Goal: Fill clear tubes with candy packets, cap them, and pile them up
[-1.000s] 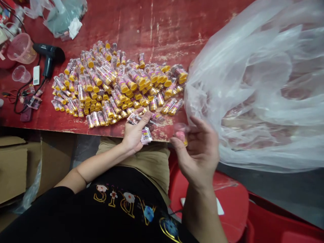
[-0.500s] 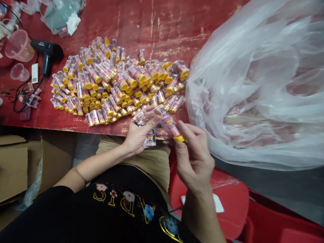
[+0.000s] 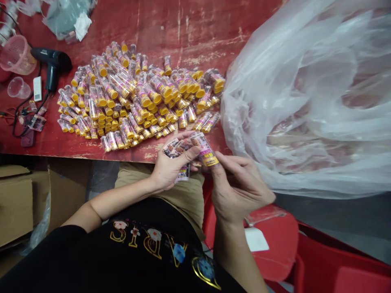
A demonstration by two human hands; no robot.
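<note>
My left hand (image 3: pixel 172 162) is closed around several flat printed plastic sleeves (image 3: pixel 172 147) in pink, black and white. Its thumb presses on a front sleeve (image 3: pixel 208 154) with a pink print and a yellow band at its lower end. That lower end is pinched between the thumb and fingers of my right hand (image 3: pixel 235 183). Whether a tube sits inside it or in my right palm, I cannot tell. Just beyond the hands lies a large heap of small clear tubes (image 3: pixel 152 95) with yellow caps and pink printed wraps.
A big translucent plastic bag (image 3: pixel 250 122) fills the table's right side. At left are a heat gun (image 3: pixel 53 61), a pink basket (image 3: pixel 18 51), a clear cup (image 3: pixel 18 87) and cables. Below the red table (image 3: pixel 171 24) stand a cardboard box (image 3: pixel 15 203) and a red stool (image 3: pixel 275 244).
Half a second ago my right hand held a yellow-capped tube with a pink print beside the sleeves. Now it pinches a flat-looking sleeve's end, and its wrist has turned. The left hand stays nearly still.
</note>
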